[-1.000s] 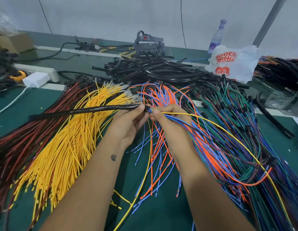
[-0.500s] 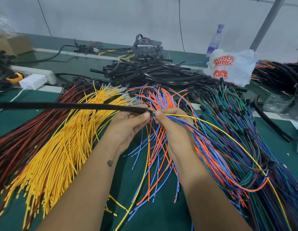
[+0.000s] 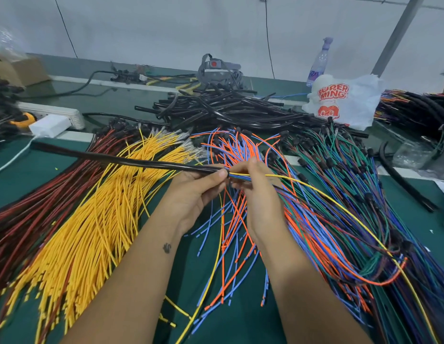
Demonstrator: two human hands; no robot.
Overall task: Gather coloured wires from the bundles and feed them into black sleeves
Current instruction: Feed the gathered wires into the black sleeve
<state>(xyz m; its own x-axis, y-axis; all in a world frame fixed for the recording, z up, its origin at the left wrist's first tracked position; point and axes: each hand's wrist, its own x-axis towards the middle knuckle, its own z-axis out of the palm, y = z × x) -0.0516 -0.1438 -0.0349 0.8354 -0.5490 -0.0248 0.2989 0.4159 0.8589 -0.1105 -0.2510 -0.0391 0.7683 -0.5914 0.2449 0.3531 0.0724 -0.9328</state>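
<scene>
Feeding is the step in hand: you have a gathered set of wires [image 3: 240, 177] part-way into the sleeve [image 3: 131, 161]. Your left hand [image 3: 196, 194] pinches the sleeve's mouth between thumb and fingers, and the sleeve runs out to the left, raised above the yellow bundle [image 3: 92, 219] and the red bundle [image 3: 42, 194]. Your right hand [image 3: 259, 194] grips the wires just beside that mouth, with a short bare run of yellow, blue and green showing between the two hands. The rest of the set trails off to your right, the yellow one arcing over the mixed bundle [image 3: 340, 207]. How far the tips have gone inside the sleeve cannot be seen. Next, by my reading, you need to hold the mouth steady, push this short run in, then take a fresh grip further back along the wires, keeping them together so none buckles or slips out
</scene>
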